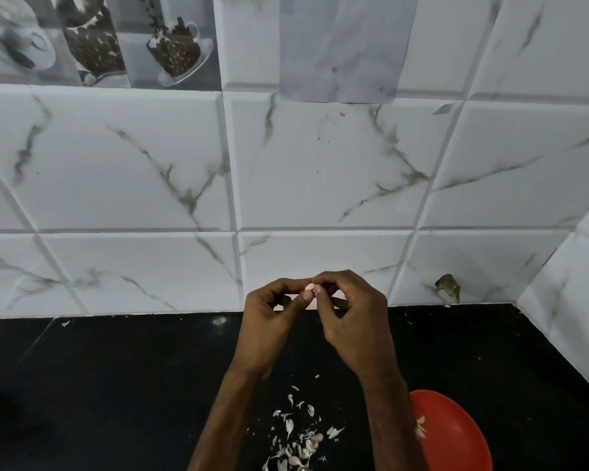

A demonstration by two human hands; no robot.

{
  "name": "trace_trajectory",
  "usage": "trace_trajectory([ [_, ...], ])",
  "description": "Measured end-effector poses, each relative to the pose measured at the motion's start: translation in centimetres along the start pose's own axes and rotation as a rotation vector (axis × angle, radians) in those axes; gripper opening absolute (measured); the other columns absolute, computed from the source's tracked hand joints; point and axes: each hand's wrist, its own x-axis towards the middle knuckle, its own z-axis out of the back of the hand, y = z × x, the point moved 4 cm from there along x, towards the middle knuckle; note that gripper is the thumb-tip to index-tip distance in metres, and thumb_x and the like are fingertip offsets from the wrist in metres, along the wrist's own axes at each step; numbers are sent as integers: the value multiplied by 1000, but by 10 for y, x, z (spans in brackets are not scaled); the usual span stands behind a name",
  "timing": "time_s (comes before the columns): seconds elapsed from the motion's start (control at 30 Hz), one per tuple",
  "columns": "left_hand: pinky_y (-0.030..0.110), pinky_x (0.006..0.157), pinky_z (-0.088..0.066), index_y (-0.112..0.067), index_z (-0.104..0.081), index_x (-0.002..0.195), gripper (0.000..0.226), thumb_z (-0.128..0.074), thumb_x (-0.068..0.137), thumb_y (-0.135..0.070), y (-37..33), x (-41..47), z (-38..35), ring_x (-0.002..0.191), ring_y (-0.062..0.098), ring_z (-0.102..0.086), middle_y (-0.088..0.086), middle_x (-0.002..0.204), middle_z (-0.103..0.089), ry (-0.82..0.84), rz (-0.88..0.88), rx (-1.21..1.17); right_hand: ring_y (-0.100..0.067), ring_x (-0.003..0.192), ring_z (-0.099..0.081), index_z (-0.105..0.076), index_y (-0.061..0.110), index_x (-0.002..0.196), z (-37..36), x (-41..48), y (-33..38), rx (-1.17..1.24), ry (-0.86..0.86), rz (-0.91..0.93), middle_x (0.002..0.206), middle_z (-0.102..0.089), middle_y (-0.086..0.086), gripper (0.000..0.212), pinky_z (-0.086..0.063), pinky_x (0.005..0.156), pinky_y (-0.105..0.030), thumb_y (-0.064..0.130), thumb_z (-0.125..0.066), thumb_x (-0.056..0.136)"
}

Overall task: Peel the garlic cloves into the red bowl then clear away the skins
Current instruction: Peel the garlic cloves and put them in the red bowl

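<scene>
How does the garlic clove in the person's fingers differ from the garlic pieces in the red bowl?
The garlic clove is pinched between left hand and right hand, seen against the wall; the bowl pieces lie in the red bowl. The garlic clove looks pinkish; the bowl pieces look pale cream. The garlic clove is single; the bowl pieces are several, partly hidden by the right forearm. Both are small garlic.

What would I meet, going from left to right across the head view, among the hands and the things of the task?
Left hand → garlic clove, pinched by both hands → right hand → red bowl. The garlic skins lie below the hands, so I leave them out.
</scene>
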Motion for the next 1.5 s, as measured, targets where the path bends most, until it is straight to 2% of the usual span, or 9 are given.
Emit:
trace_trajectory([
  [0.13,15,60,-42,-18,-77,102,14,-68,92,-16,-1,-1,1,76,15,-60,-2,96,-77,-57,12,20,-5,85,-65,-71,9,100,-4,-2,-1,-52,4,47,94,-69,3,13,-56,70,-19,3,-70,89],
  [0.27,9,54,-41,-8,-76,101,14,-66,93,-11,-5,-3,-2,60,-1,-57,8,92,-76,-62,45,-74,-8,83,-65,-70,7,99,-5,-3,0,-87,-30,102,92,-68,2,14,-57,70,-23,0,-70,87],
  [0.33,9,55,-42,-8,-77,98,13,-65,93,-10,-8,-4,-3,62,0,-62,5,86,-76,-86,36,-56,-11,82,-65,-69,5,97,-6,-4,0,-104,-52,127,91,-68,-1,12,-56,70,-25,-1,-70,87],
  [0.43,13,66,-49,-12,-78,95,13,-65,93,-9,-15,-6,-5,81,5,-70,-4,84,-77,-100,-14,58,-12,82,-65,-68,4,95,-6,-6,-1,-103,-51,134,90,-67,-1,9,-56,70,-26,0,-68,87],
  [0.57,28,81,-56,-14,-79,91,15,-65,93,-8,-15,-4,-1,86,10,-72,-5,84,-77,-95,-9,137,-12,82,-64,-67,5,94,-9,-6,-2,-117,-21,140,89,-67,-1,8,-55,71,-25,1,-68,87],
  [0.87,31,74,-58,-16,-78,85,12,-68,89,-12,-9,-3,8,76,10,-72,-5,76,-76,-87,73,267,-10,75,-62,-67,6,89,-17,-12,-11,-82,8,177,84,-66,1,11,-53,69,-25,0,-72,83],
  [1.1,34,78,-59,-12,-79,90,10,-69,89,-11,-7,-2,12,79,14,-74,-2,78,-77,-28,101,258,-8,80,-65,-67,9,92,-20,-13,-20,12,76,112,88,-67,3,7,-57,67,-32,4,-71,87],
  [1.27,45,87,-58,-13,-80,96,11,-72,89,-12,-4,-1,13,85,14,-74,-3,85,-78,11,103,275,-9,81,-65,-67,10,93,-21,-12,-21,23,80,58,88,-66,5,9,-57,67,-34,3,-69,88],
  [1.5,34,83,-58,-15,-79,87,5,-74,87,-13,-5,1,16,80,14,-74,-1,78,-77,-34,83,243,-17,81,-71,-67,12,89,-19,-10,-20,238,35,-153,83,-70,8,12,-61,64,-38,0,-65,90],
])
